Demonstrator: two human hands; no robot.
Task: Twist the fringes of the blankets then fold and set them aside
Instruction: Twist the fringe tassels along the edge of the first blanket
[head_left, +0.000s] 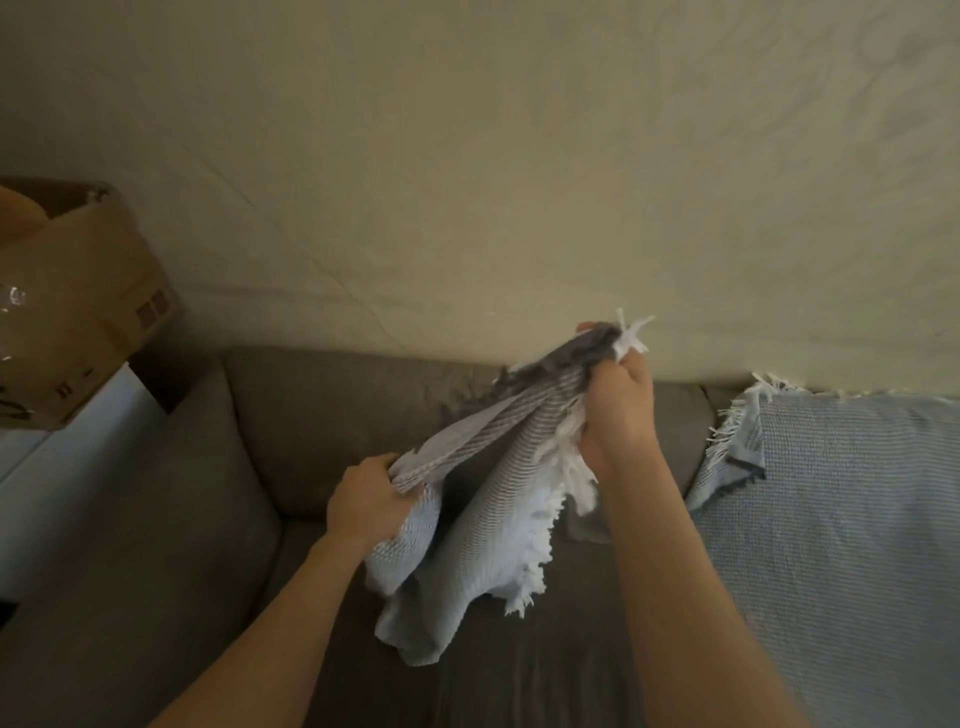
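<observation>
Head view, blanket (488, 499) bunched inside curled fingers (635, 376)

The cardboard box (78, 312) runs off the left edge, the spread blanket (857, 519) off the right.

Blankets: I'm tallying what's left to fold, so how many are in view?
2. One gray-and-white blanket hangs bunched between the left hand and right hand above the sofa. One light blue blanket lies spread over the sofa's right side. More may lie outside the frame.
</observation>
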